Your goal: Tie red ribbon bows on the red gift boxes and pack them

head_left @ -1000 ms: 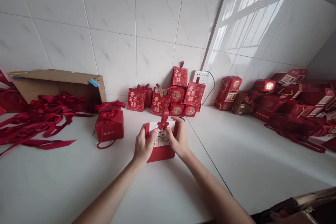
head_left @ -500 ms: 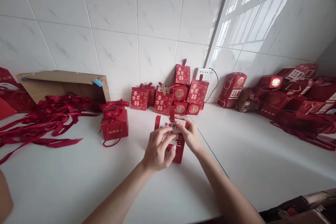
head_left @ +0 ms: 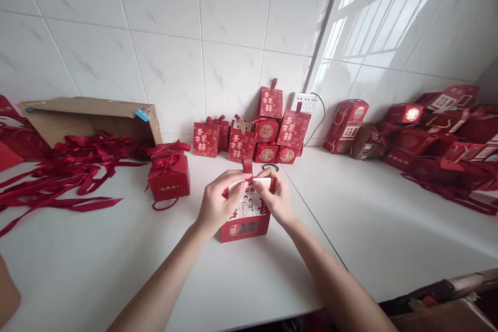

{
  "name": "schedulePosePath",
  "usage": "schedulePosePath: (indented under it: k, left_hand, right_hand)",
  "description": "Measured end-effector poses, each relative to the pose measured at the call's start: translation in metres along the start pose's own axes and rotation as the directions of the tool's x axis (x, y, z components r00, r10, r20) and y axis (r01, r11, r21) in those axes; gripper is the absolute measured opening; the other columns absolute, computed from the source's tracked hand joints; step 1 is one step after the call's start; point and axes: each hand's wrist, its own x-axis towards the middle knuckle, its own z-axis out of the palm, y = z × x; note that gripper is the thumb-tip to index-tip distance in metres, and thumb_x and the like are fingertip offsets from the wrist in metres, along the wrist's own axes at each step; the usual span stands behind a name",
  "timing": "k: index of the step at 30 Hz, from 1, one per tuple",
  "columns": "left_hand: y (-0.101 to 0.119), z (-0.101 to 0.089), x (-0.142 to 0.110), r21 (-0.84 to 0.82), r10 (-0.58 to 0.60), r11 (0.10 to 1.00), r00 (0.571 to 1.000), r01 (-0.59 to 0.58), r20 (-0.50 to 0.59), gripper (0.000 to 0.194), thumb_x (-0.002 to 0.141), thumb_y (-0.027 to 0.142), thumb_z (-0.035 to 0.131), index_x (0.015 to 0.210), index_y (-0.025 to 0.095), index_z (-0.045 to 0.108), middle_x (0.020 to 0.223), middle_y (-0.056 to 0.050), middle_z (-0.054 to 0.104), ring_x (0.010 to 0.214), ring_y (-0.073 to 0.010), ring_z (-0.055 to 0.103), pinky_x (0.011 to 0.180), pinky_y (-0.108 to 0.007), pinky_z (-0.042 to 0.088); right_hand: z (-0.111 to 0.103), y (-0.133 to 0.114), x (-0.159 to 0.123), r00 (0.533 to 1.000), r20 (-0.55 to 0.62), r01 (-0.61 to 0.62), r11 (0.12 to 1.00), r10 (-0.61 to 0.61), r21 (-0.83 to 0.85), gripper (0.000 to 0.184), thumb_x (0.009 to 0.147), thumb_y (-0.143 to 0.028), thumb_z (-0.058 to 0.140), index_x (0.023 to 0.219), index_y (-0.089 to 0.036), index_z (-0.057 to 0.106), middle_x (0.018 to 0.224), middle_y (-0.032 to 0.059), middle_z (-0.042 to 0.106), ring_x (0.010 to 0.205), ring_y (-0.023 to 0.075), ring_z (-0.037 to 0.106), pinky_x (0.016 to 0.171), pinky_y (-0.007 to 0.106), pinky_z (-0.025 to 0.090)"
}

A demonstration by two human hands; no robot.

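Observation:
A red and white paper gift box [head_left: 249, 211] stands upright on the white table, its front printed with a cartoon couple and Chinese characters. A red ribbon loop [head_left: 247, 165] sticks up from its top edge. My left hand [head_left: 221, 199] grips the top left of the box, thumb in front near the ribbon's base. On the top right, my right hand [head_left: 275, 198] pinches the same edge, its thumb close to the other one. Fingers behind the box are hidden.
Finished-looking red boxes [head_left: 266, 130] stack against the tiled wall. To the left are a bow-tied red box [head_left: 168, 175], loose red ribbons [head_left: 83, 176] and an open cardboard box [head_left: 91, 106]. More red boxes [head_left: 439, 132] pile up at right, near a wall socket [head_left: 304, 102].
My left hand has moved from the front of the box up to its top left edge, uncovering the printed couple. The box has turned to face me more squarely.

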Motion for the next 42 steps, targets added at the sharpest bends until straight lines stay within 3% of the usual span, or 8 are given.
schedulePosePath:
  k: [5, 9, 17, 27, 38, 42]
  left_hand:
    - [0.0011, -0.0017, 0.0013, -0.043, -0.046, 0.998, 0.999, 0.047, 0.018, 0.020, 0.082, 0.020, 0.054, 0.095, 0.018, 0.069, 0.097, -0.006, 0.069, 0.089, -0.0152, 0.064, 0.076, -0.024, 0.053]
    - [0.0043, -0.0053, 0.0023, -0.070, -0.111, 0.991, 0.993, 0.114, 0.047, 0.019, 0.080, 0.022, 0.055, 0.092, 0.018, 0.070, 0.094, -0.005, 0.070, 0.085, -0.0157, 0.065, 0.072, -0.025, 0.054]
    - [0.0049, -0.0093, 0.0033, -0.059, -0.085, 0.994, 0.996, 0.087, 0.031, 0.019, 0.080, 0.021, 0.055, 0.089, 0.019, 0.071, 0.090, -0.004, 0.071, 0.080, -0.0149, 0.065, 0.069, -0.024, 0.054]
    - [0.0058, -0.0087, 0.0026, -0.036, -0.096, 0.995, 0.995, 0.096, 0.020, 0.019, 0.079, 0.019, 0.053, 0.087, 0.018, 0.071, 0.089, -0.004, 0.072, 0.083, -0.0157, 0.066, 0.074, -0.025, 0.054]
    - [0.0064, -0.0089, 0.0022, -0.086, -0.128, 0.988, 0.991, 0.131, 0.037, 0.020, 0.080, 0.020, 0.054, 0.089, 0.017, 0.071, 0.093, -0.004, 0.071, 0.087, -0.0167, 0.065, 0.076, -0.025, 0.054]
    - [0.0007, -0.0091, -0.0012, -0.154, -0.200, 0.965, 0.976, 0.212, 0.086, 0.032, 0.079, 0.022, 0.054, 0.110, 0.018, 0.063, 0.108, -0.007, 0.067, 0.100, -0.0219, 0.062, 0.084, -0.031, 0.052]
  right_hand:
    - [0.0014, 0.0008, 0.0000, 1.000, -0.020, -0.010, 1.000, 0.011, 0.028, 0.028, 0.077, -0.041, 0.060, 0.067, -0.019, 0.047, 0.058, -0.0045, 0.045, 0.049, 0.0076, 0.038, 0.046, 0.020, 0.034]
    - [0.0012, 0.0000, -0.0014, 0.999, 0.028, -0.023, 0.999, 0.022, 0.036, 0.026, 0.075, -0.041, 0.061, 0.069, -0.019, 0.049, 0.059, -0.0035, 0.048, 0.049, 0.0087, 0.041, 0.046, 0.021, 0.035]
    - [0.0072, -0.0011, -0.0034, 0.999, 0.007, 0.039, 0.999, -0.039, -0.028, 0.022, 0.078, -0.040, 0.058, 0.070, -0.020, 0.052, 0.060, -0.0029, 0.050, 0.050, 0.0091, 0.043, 0.047, 0.021, 0.037]
    - [0.0062, -0.0001, -0.0058, 0.997, 0.065, -0.038, 0.996, 0.034, 0.074, 0.021, 0.078, -0.040, 0.057, 0.074, -0.019, 0.053, 0.063, -0.0018, 0.053, 0.051, 0.0096, 0.044, 0.048, 0.021, 0.037]
    - [0.0086, -0.0018, -0.0053, 0.999, 0.026, -0.027, 0.997, 0.025, 0.075, 0.022, 0.076, -0.038, 0.060, 0.069, -0.018, 0.052, 0.058, -0.0040, 0.049, 0.048, 0.0078, 0.041, 0.045, 0.019, 0.034]
    - [0.0078, 0.0013, -0.0024, 0.998, -0.012, -0.064, 0.992, 0.066, 0.113, 0.020, 0.074, -0.036, 0.063, 0.069, -0.017, 0.056, 0.060, -0.0037, 0.053, 0.050, 0.0076, 0.044, 0.048, 0.019, 0.037]
